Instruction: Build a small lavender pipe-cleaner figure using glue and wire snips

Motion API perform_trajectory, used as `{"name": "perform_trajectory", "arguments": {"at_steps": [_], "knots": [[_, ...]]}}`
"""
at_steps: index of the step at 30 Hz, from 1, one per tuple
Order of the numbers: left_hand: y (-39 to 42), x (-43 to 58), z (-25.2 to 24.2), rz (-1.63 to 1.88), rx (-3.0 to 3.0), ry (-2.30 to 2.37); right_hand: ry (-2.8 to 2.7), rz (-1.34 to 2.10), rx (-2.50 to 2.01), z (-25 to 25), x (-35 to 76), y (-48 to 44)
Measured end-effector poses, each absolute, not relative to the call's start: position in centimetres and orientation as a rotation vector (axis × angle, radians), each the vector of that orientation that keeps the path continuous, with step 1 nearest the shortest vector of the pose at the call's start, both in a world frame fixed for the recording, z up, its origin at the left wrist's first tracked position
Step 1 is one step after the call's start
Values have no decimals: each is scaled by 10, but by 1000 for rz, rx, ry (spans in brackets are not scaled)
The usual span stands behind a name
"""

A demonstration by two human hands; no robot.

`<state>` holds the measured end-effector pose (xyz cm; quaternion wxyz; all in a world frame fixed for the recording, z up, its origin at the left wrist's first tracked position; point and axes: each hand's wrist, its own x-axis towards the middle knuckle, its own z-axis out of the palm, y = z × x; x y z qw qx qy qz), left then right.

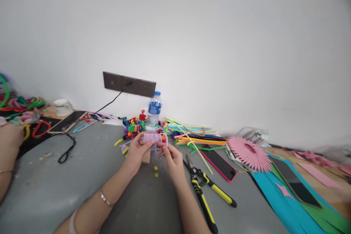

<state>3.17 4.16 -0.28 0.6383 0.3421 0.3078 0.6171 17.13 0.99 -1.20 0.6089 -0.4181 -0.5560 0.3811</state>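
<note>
Lilac coil (pixel 150 138): raised in front of the person, btwn both hands, above the tabletop (pixel 104 164); long axis approx. L–R.
L hand (pixel 135 154): closed round coil's L part, thumb on near side.
R hand (pixel 174 161): thumb + fingertips pinching lilac strand (pixel 166 140), which loops off coil's R end.
Key relation: coil lies up & R of L palm, up & L of R hand; R hand nearer the loop, L nearer the coil body. Orange/red bit shows by the loop, exact part unclear.
Far side: water bottle (pixel 154 111) stands just behind coil, wall beyond; colored stems (pixel 192 133) to its R.
R side: yellow-handled cutters (pixel 204 182) beside R forearm, then pink-cased phone (pixel 219 162).
Near side: yellow bits (pixel 156 172) on tabletop btwn forearms.
L side: gray surface stretches toward co-worker's hand (pixel 12 135), well apart; dark cord loop (pixel 65 153) btwn.
</note>
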Motion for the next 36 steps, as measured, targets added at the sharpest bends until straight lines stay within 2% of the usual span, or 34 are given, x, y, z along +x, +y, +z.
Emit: {"name": "perform_trajectory", "arguments": {"at_steps": [9,20,27,36], "knots": [[48,29,-12,1431,866,788,-1197,1056,-872,-15,172,12],[48,29,-11,1432,969,845,-1321,987,-931,-10,177,10],[48,31,-12,1446,882,811,-1289,1098,-883,-13,177,11],[50,25,-8,1284,1203,935,-1269,869,-812,-8,184,7]]}}
